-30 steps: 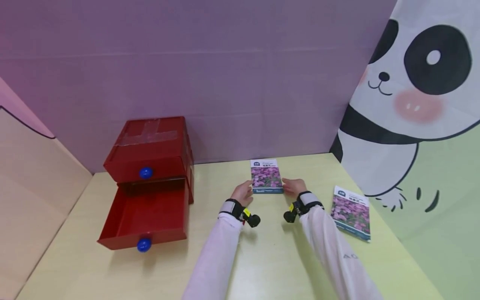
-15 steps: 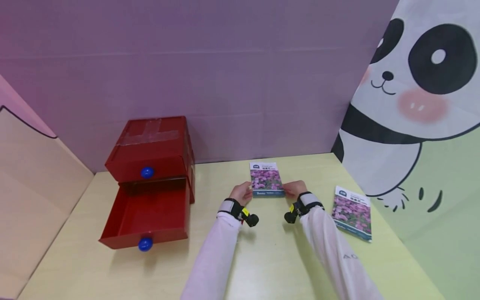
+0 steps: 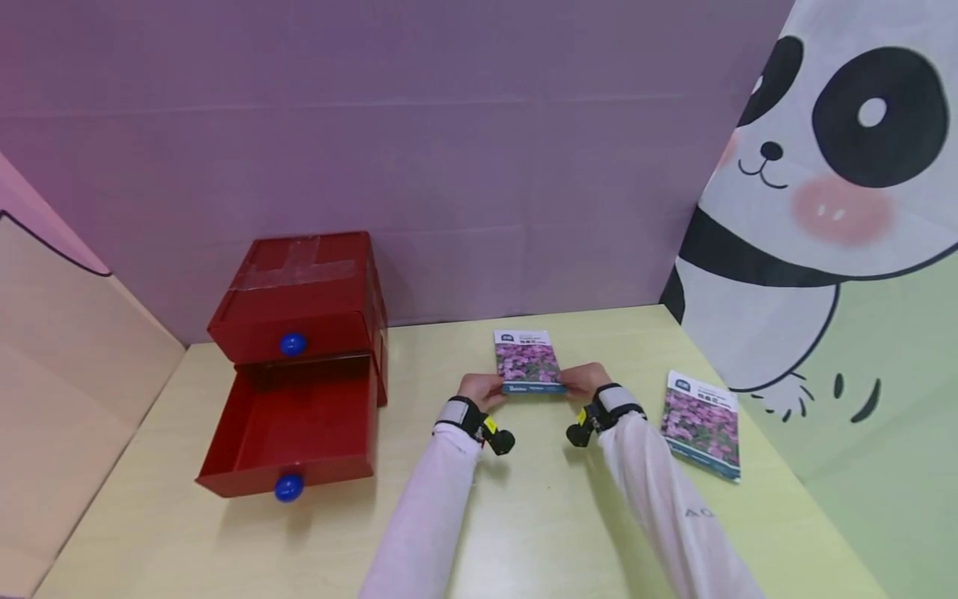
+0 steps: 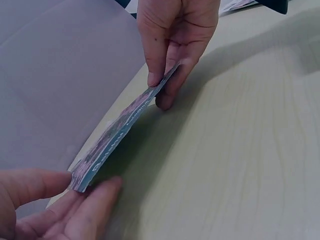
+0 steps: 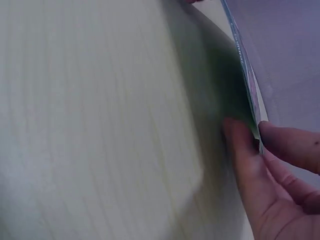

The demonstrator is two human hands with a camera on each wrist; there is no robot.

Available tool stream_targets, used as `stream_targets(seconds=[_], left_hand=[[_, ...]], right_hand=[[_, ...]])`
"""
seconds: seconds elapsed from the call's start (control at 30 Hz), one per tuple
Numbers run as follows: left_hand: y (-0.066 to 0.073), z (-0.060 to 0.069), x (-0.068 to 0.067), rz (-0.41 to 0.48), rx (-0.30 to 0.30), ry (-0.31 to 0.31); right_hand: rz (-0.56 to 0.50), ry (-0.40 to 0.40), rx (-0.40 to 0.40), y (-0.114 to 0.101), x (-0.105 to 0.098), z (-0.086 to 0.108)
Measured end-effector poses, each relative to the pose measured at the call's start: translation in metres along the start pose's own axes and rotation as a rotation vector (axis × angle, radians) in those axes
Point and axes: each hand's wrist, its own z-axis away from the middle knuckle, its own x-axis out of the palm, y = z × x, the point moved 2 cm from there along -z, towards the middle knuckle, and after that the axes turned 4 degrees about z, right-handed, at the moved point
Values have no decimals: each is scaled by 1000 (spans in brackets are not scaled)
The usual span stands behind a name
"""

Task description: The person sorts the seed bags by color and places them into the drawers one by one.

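Note:
A flat seed packet (image 3: 527, 363) with pink flowers, a white top and a teal bottom strip is held by both hands. My left hand (image 3: 481, 391) pinches its lower left corner, the thumb above and fingers beneath, as the left wrist view shows. The right hand (image 3: 586, 379) pinches the lower right corner the same way. From the left wrist view, the packet's near edge (image 4: 130, 122) is raised off the table, with a shadow under it. A similar packet (image 3: 701, 424) lies at the right, beside the right forearm.
To the left stands a red two-drawer box (image 3: 299, 279) with blue knobs; its lower drawer (image 3: 307, 424) is pulled out. The pale wooden table (image 3: 524, 524) meets a purple backdrop (image 3: 464, 166) behind. A panda-printed panel (image 3: 846, 216) borders the right side.
Both hands have closed on the packet's lower corners. The packet has shifted slightly toward me and its near edge has come up. The drawers and the other packet have stayed put.

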Motion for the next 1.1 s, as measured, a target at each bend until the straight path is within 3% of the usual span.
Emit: stream_targets(seconds=[0.03, 0.1, 0.13, 0.17, 0.2, 0.3, 0.43, 0.5, 0.53, 0.6, 0.7, 0.73, 0.77, 0.83, 0.9, 0.97, 1.1], left_hand=[[13, 28, 5, -8, 9, -2], [29, 61, 12, -9, 22, 5], [32, 67, 12, -3, 15, 6], [32, 66, 12, 1, 12, 5], [29, 59, 10, 4, 10, 7], [10, 15, -1, 22, -25, 15], [-28, -69, -21, 15, -25, 21], [-34, -82, -24, 25, -25, 14], [-33, -81, -25, 32, -27, 11], [-23, -63, -21, 37, -31, -5], [4, -9, -7, 33, -27, -21], [12, 7, -2, 27, -19, -21], [19, 22, 2, 23, -11, -21], [34, 50, 12, 17, 3, -17], [44, 68, 16, 16, 22, -26], [51, 77, 17, 34, 38, -62], [67, 93, 17, 120, 54, -166]], right_hand=[[-8, -22, -7, 0, 0, 1], [-36, -33, -19, 0, 1, 3], [-40, -38, -23, -1, 2, 4], [-43, -43, -31, -2, 4, 7], [-41, -54, -43, -4, 6, 10], [-11, -70, -66, -14, 13, 27], [7, -119, -93, -33, 21, 60], [12, -128, -93, -44, 24, 79], [-7, -144, -106, -47, 24, 85], [7, -115, -84, -58, 27, 103], [-9, -100, -59, -72, 31, 125], [-38, -137, -89, -72, 30, 123], [-27, -118, -66, -81, 33, 137], [-57, -153, -74, -92, 36, 155], [-71, -166, -90, -105, 42, 178], [-88, -141, -74, -121, 48, 205], [-176, -176, -85, -138, 52, 228]])
